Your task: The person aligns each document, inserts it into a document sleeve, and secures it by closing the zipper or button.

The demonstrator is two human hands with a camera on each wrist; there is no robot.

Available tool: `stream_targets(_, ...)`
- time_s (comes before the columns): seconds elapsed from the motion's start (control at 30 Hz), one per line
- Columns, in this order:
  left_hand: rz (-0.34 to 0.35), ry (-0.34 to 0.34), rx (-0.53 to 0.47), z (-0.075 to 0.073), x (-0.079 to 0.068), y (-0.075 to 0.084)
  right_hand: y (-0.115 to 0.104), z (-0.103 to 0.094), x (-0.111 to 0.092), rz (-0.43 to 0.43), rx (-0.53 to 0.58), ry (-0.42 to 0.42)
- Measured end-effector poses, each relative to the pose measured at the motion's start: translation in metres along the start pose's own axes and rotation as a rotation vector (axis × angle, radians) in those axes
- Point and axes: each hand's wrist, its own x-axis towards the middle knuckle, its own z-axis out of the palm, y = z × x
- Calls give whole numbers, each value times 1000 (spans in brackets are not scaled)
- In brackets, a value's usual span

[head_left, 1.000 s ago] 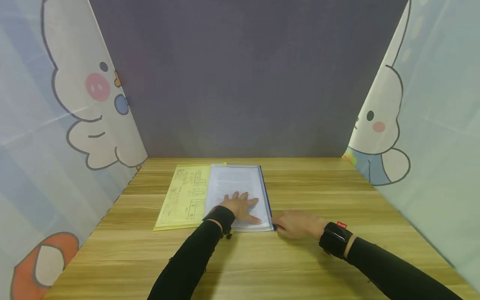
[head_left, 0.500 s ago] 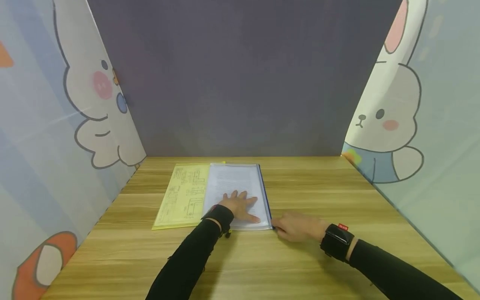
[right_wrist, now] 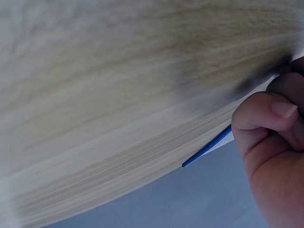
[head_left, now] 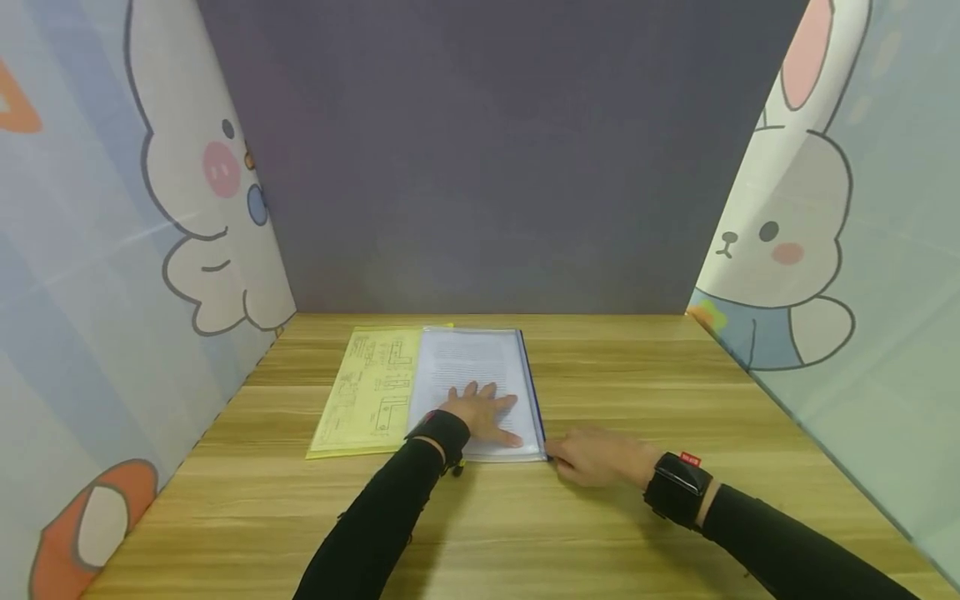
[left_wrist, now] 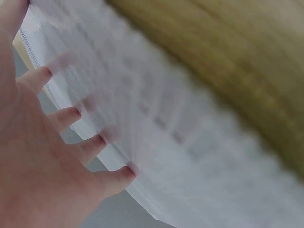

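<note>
A clear document pouch (head_left: 468, 358) with a blue right edge lies flat on the table, printed sheets showing through it. My left hand (head_left: 480, 417) rests palm down on it with the fingers spread. In the left wrist view, the left fingertips (left_wrist: 126, 175) press on its pale surface. At the pouch's near right corner is my right hand (head_left: 592, 454), its fingers curled and pinching there. The right wrist view has the thumb against the bent fingers beside the blue edge (right_wrist: 209, 147); what lies between them is hidden.
A yellow document pouch (head_left: 360, 400) with technical drawings lies to the left, partly under the clear one. The wood-grain table (head_left: 637, 375) meets a dark grey panel (head_left: 487, 167) behind, and printed rabbit cloths (head_left: 795, 217) flank both sides.
The head view has turned slightly, shifting the backdrop. Both hands keep their places on the clear document pouch, which lies as before.
</note>
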Motion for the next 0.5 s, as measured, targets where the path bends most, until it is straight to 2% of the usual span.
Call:
stream_targets(0.23,8,9,-1,0,2,2,-9,-4,2,78,-95,17)
stream_targets(0.37,11,23,-15,1,1,1,-19,-5,7,174,-177,-1)
stream_targets(0.5,39,45,-9,5,3,0,-22,-10,11,255,-179,-16)
